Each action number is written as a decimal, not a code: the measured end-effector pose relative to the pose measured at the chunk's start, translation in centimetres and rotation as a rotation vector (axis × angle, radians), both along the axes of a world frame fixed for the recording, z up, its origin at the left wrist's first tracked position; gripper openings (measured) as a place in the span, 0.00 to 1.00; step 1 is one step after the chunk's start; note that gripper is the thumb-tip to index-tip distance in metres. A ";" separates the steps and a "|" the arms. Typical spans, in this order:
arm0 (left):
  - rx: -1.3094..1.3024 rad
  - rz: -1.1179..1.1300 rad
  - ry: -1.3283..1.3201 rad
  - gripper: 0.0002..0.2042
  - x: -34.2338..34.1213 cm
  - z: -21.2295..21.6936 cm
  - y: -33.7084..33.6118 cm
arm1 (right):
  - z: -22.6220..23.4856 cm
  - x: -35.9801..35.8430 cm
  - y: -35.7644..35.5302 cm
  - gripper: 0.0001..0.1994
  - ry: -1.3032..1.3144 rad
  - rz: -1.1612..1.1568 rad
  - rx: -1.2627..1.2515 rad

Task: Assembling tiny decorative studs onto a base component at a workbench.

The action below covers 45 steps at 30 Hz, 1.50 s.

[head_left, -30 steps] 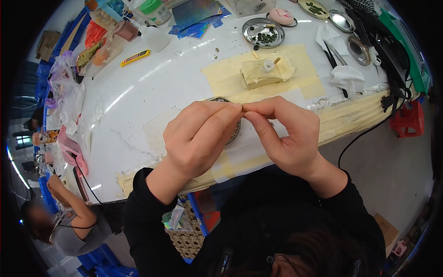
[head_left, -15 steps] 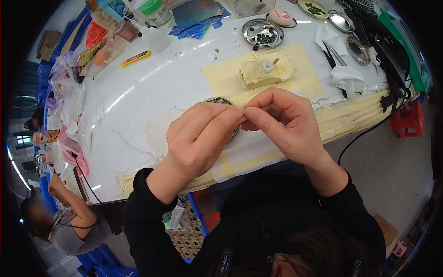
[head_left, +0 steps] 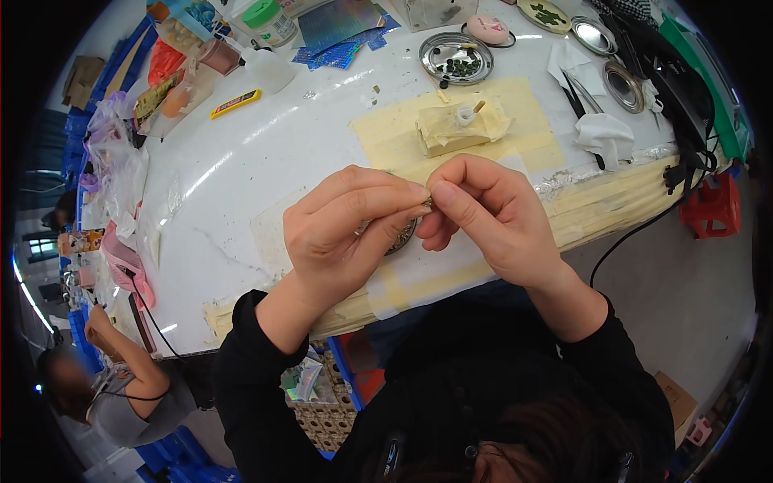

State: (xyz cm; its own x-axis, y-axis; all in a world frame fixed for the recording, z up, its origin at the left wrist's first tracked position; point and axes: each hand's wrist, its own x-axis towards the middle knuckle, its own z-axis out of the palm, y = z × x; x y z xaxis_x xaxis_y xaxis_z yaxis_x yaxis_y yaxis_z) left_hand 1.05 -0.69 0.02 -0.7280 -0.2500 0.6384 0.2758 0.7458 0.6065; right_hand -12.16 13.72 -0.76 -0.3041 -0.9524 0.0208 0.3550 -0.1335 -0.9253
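Observation:
My left hand (head_left: 346,229) and my right hand (head_left: 483,213) meet fingertip to fingertip above the white table (head_left: 266,161). Between thumbs and forefingers they pinch a tiny dark piece (head_left: 427,203), too small to identify. Under the hands lies a small round metal dish (head_left: 400,239), mostly hidden by my fingers. Just beyond, a tan block (head_left: 459,127) with a small white cap on it rests on a patch of masking tape.
A round metal tray (head_left: 456,58) with small dark green pieces stands at the back, with more dishes (head_left: 620,80), white cloths (head_left: 605,129), black cables (head_left: 684,161) at right. Bags and jars crowd the far left. Another person (head_left: 105,386) sits at lower left.
Both hands have stayed together over the dish; the fingers shifted slightly, the right hand's fingers curling in more around the tiny piece.

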 end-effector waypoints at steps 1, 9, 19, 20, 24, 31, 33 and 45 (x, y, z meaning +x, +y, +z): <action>0.010 0.003 0.004 0.09 -0.1 0.0 0.0 | 0.0 0.0 0.0 0.08 0.000 -0.012 -0.003; -0.315 0.119 0.073 0.11 -0.1 0.1 0.0 | -0.4 1.0 -0.5 0.04 0.467 -0.347 -0.123; -0.423 0.062 0.063 0.12 0.3 0.5 0.2 | -0.3 0.9 -0.4 0.05 0.644 -0.395 -0.156; -0.393 0.052 0.061 0.12 0.3 0.5 0.2 | -0.2 0.7 -0.2 0.05 0.586 -0.341 -0.133; -0.298 0.035 0.060 0.11 0.1 0.3 0.2 | 0.0 0.4 0.3 0.06 0.318 -0.197 -0.055; -0.159 0.040 0.028 0.11 0.1 0.5 0.4 | 0.2 0.3 0.3 0.07 0.161 -0.088 -0.069; -0.182 0.026 0.041 0.10 0.1 0.4 0.2 | 0.1 0.2 0.3 0.07 0.158 -0.061 -0.073; -0.299 0.089 0.058 0.11 0.0 0.1 0.2 | -0.5 0.7 0.1 0.06 0.585 -0.344 -0.107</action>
State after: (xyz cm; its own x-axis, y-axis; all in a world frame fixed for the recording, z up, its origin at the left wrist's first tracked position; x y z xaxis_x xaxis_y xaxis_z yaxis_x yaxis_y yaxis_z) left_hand 1.02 -0.51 0.13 -0.6717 -0.1055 0.7333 0.2295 0.9115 0.3414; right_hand -11.43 13.81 -1.22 -0.4991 -0.7874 0.3619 -0.2779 -0.2502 -0.9275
